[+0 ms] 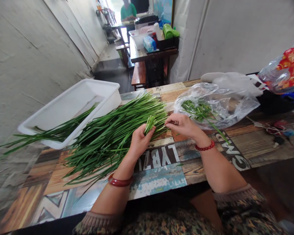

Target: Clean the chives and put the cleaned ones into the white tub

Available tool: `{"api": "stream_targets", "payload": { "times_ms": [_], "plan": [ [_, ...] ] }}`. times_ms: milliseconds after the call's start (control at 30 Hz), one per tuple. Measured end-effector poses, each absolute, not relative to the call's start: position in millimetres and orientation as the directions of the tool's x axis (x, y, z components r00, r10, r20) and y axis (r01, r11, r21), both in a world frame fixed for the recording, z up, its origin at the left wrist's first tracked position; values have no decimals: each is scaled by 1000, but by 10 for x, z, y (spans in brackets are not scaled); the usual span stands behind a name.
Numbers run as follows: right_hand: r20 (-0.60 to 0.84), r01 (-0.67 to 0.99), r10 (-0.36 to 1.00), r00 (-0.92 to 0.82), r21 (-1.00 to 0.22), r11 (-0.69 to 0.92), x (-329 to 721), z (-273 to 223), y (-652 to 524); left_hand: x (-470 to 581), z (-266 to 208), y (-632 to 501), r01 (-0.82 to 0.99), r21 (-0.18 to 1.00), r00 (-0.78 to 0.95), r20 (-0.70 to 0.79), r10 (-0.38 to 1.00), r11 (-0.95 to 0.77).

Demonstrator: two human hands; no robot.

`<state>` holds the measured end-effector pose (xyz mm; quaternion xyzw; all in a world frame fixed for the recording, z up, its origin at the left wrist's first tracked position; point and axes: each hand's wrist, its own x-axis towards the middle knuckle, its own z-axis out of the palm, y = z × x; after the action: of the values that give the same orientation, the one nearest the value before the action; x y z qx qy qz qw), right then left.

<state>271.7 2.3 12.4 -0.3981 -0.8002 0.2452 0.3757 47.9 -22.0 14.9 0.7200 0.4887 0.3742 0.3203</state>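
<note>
A small bunch of garlic chives (150, 122) is gripped in my left hand (140, 138), its pale cut ends poking up past the thumb. My right hand (182, 125) is just to the right, thumb and fingers pinched together; whatever may be between them is too small to make out. Behind and left of my left hand, a large heap of garlic chives (107, 127) lies across the table, pale ends toward the right. Beyond my right hand, a clear plastic bag (231, 112) lies spread open with green scraps (198, 109) on it.
A white plastic tub (63, 98) at the left holds more chives, some hanging over its rim. On the right of the patterned table (159, 178) are a cable (271, 127) and a red-printed package (290, 70). Farther back, a second table (147, 56) carries containers; a person in green (128, 12) is behind it.
</note>
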Motion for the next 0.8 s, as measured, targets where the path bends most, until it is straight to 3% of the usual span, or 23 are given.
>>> {"api": "stream_targets", "payload": {
  "times_ms": [167,400,667,800],
  "plan": [
    [429,367,818,-384,-742,561,2627,158,-8,502,171,-236,437,856,294,155,943,-277],
    [417,385,832,-367,-746,543,2565,150,-19,519,186,-252,430,865,309,129,942,-259],
    [483,438,738,-471,-598,671,2572,209,-45,534,199,-268,416,878,290,119,950,-237],
    [496,297,788,-365,-740,604,2473,158,-58,524,192,-255,419,880,274,112,955,-223]
  ]
}}
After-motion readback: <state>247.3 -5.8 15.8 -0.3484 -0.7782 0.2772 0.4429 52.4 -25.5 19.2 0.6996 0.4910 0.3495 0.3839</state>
